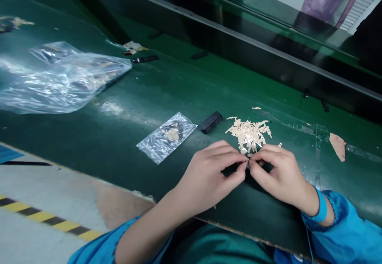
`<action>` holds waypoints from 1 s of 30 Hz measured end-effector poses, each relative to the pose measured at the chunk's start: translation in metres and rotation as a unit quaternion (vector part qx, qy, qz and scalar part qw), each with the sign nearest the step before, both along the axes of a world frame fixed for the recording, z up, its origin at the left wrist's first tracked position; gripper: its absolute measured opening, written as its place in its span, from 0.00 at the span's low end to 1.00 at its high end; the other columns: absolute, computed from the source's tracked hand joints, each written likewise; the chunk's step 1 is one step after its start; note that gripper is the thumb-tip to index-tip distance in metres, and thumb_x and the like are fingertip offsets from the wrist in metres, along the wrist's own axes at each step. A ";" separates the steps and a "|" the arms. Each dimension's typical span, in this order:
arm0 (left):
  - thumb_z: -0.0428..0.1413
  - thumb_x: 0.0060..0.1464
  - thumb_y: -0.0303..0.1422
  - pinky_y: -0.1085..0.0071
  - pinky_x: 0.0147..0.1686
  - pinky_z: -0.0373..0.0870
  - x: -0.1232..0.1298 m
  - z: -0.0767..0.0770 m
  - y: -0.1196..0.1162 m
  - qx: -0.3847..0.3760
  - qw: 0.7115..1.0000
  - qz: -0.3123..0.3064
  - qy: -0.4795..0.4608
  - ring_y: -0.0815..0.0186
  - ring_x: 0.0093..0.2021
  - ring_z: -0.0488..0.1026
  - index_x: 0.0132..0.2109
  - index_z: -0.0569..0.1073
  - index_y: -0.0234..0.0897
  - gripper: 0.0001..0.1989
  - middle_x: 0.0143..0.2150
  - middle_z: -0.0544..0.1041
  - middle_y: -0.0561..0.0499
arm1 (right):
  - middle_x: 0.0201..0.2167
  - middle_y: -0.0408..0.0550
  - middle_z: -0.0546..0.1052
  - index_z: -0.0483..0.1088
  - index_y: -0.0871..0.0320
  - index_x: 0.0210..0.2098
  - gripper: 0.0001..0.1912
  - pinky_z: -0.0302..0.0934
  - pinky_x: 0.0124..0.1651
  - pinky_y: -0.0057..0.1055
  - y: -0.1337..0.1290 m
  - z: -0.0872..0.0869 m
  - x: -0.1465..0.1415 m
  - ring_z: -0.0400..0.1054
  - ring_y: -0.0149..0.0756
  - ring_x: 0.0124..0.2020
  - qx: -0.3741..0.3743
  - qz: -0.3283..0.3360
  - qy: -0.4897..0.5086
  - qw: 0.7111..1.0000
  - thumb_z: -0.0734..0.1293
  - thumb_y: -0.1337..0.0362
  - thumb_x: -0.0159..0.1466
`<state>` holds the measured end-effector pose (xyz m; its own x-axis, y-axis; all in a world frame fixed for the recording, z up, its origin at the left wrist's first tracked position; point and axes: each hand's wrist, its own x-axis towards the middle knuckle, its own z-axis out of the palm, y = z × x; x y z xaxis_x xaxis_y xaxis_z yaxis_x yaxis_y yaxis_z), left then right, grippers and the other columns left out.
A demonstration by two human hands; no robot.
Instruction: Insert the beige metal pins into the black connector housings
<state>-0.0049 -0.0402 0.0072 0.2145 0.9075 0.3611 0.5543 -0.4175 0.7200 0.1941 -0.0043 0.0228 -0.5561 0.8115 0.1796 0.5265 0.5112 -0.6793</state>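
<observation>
Both hands meet just in front of a loose pile of small beige flat pieces (249, 133) on the green table. My left hand (219, 172) pinches thumb against forefinger, and my right hand (276, 172) does the same, their fingertips nearly touching. Whatever lies between the fingertips is too small to make out. Behind my left hand rests a black block-shaped part (210, 122). Left of that part, a small clear bag (167, 137) holds beige and dark pieces.
A large clear plastic bag (68, 79) lies at the left of the green table (119, 164). Small black parts (145, 59) are scattered towards the back rail (238, 37). A brownish torn piece (338, 146) lies at the right, near clear tape.
</observation>
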 end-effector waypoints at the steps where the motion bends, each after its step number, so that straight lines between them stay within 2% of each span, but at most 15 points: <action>1: 0.58 0.64 0.25 0.64 0.39 0.74 0.000 0.001 0.000 0.001 1.000 -0.013 0.012 0.61 0.34 0.78 0.40 0.82 0.37 0.07 0.34 0.85 0.50 | 0.25 0.45 0.76 0.76 0.55 0.29 0.11 0.63 0.34 0.32 0.000 -0.001 0.000 0.72 0.36 0.28 -0.001 0.003 -0.006 1.000 0.65 0.68 0.66; 6: 0.56 0.66 0.25 0.62 0.39 0.73 0.000 0.004 0.000 -0.007 0.997 -0.057 0.045 0.61 0.34 0.77 0.39 0.81 0.37 0.09 0.33 0.84 0.51 | 0.25 0.47 0.76 0.73 0.56 0.26 0.11 0.62 0.35 0.35 -0.001 -0.005 0.001 0.70 0.38 0.28 0.015 0.012 -0.024 1.000 0.64 0.70 0.64; 15: 0.60 0.62 0.25 0.68 0.37 0.73 -0.005 0.001 0.003 -0.069 0.997 -0.024 -0.037 0.64 0.35 0.78 0.39 0.83 0.37 0.07 0.33 0.83 0.52 | 0.24 0.43 0.76 0.72 0.56 0.25 0.10 0.61 0.33 0.29 0.007 -0.004 0.001 0.70 0.32 0.27 -0.061 0.006 0.061 0.996 0.64 0.71 0.60; 20: 0.59 0.62 0.25 0.69 0.36 0.72 -0.005 -0.002 0.001 -0.062 0.997 -0.014 -0.038 0.65 0.34 0.77 0.39 0.84 0.36 0.07 0.32 0.83 0.52 | 0.26 0.44 0.78 0.76 0.56 0.28 0.07 0.63 0.36 0.32 0.006 -0.003 0.001 0.72 0.35 0.29 -0.031 -0.014 0.018 0.999 0.67 0.68 0.62; 26: 0.59 0.63 0.25 0.67 0.37 0.72 0.000 0.000 0.001 -0.056 0.997 -0.043 -0.017 0.63 0.33 0.77 0.38 0.83 0.36 0.07 0.31 0.84 0.52 | 0.26 0.45 0.79 0.77 0.57 0.29 0.09 0.64 0.37 0.33 0.003 -0.004 0.002 0.73 0.37 0.30 -0.008 0.025 0.009 1.000 0.65 0.70 0.63; 30: 0.59 0.62 0.26 0.67 0.37 0.71 0.000 0.004 0.001 -0.066 0.997 -0.044 -0.020 0.63 0.33 0.77 0.37 0.83 0.37 0.08 0.31 0.84 0.52 | 0.26 0.45 0.79 0.77 0.57 0.28 0.10 0.64 0.36 0.32 0.006 -0.006 0.002 0.73 0.36 0.29 -0.033 0.023 0.022 0.999 0.65 0.71 0.62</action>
<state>-0.0051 -0.0390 0.0112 0.2831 0.9260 0.2497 0.4889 -0.3633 0.7931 0.1961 0.0016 0.0171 -0.5854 0.7964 0.1518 0.4732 0.4876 -0.7337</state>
